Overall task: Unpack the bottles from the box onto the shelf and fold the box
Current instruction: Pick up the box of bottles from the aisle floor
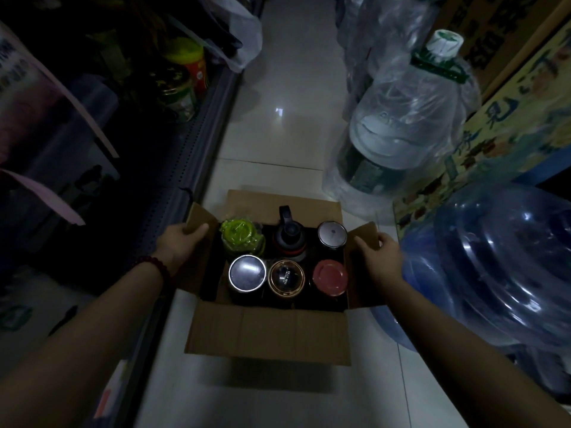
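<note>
An open cardboard box (268, 332) stands on the white tiled floor with all its flaps spread. Inside stand several bottles seen from above: a green-lidded one (240, 234), a black one with a handle (289, 239), a silver-capped one (332, 234), a steel-lidded one (247, 273), a gold-rimmed one (285, 278) and a red-lidded one (330, 277). My left hand (180, 242) grips the left flap. My right hand (381, 254) grips the right flap. The dark shelf (173, 168) runs along the left.
Jars (182, 84) and a plastic bag (238, 35) sit on the shelf farther back. Large water jugs (408, 118) wrapped in plastic and a blue jug (506, 273) crowd the right side. Bare tiled aisle floor (284, 112) stretches beyond the box.
</note>
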